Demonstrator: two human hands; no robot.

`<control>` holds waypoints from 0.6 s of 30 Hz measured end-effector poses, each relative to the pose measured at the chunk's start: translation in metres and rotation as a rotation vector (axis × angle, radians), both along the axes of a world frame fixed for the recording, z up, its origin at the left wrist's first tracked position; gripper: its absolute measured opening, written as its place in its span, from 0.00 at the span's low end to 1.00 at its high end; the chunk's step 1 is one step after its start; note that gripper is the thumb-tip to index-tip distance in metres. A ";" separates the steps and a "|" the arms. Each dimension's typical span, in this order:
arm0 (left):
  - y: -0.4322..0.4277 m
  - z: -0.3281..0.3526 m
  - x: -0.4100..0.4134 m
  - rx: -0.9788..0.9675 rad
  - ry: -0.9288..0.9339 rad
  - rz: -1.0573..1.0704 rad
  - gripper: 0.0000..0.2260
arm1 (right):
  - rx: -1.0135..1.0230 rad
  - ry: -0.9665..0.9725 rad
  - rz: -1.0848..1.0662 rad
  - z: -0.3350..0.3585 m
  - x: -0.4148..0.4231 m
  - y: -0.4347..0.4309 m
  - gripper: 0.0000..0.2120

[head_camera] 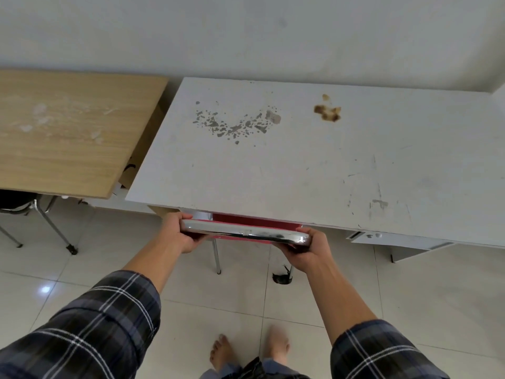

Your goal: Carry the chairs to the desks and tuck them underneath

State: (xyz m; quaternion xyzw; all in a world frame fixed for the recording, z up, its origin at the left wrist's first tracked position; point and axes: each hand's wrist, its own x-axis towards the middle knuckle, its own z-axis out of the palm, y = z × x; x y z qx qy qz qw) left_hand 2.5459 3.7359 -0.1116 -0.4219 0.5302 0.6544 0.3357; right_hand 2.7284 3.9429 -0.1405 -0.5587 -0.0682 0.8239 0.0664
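Observation:
A red chair with a chrome frame [246, 234] stands at the front edge of the stained white desk [300, 165]. Its red seat [246, 218] lies mostly hidden beneath the desktop. My left hand [179, 232] grips the left end of the chrome back rail and my right hand [307, 251] grips the right end. Two chrome legs [216, 255] reach down to the tiled floor just in front of the desk. A second, wooden desk [68, 127] sits to the left, with a black chair [19, 203] on chrome legs tucked under its front edge.
Both desks stand against a white wall. A narrow gap between them shows cardboard and a cable. A white drawer unit [382, 239] hangs under the white desk's right side. A dark mark [281, 277] lies on the tiles near the chair's right leg. My bare feet [246, 351] stand below.

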 end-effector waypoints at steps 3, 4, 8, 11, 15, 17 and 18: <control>0.005 0.002 0.006 -0.097 0.067 -0.046 0.11 | 0.024 0.011 0.032 0.001 0.003 0.000 0.16; 0.007 0.006 0.010 -0.151 0.116 -0.084 0.10 | 0.037 0.013 0.040 0.003 0.006 -0.003 0.16; 0.017 0.019 0.025 -0.330 0.287 -0.342 0.02 | 0.110 0.064 0.043 0.019 0.013 -0.018 0.12; 0.017 0.027 0.036 -0.509 0.426 -0.574 0.07 | 0.199 0.115 0.055 0.043 0.022 -0.038 0.09; 0.002 0.036 0.052 -0.710 0.577 -0.947 0.23 | 0.369 0.150 0.110 0.079 0.040 -0.077 0.07; -0.001 0.049 0.058 -0.667 0.682 -1.068 0.18 | 0.450 0.139 0.123 0.097 0.051 -0.095 0.04; -0.005 0.058 0.059 -0.649 0.752 -1.118 0.13 | 0.542 0.128 0.168 0.107 0.059 -0.107 0.04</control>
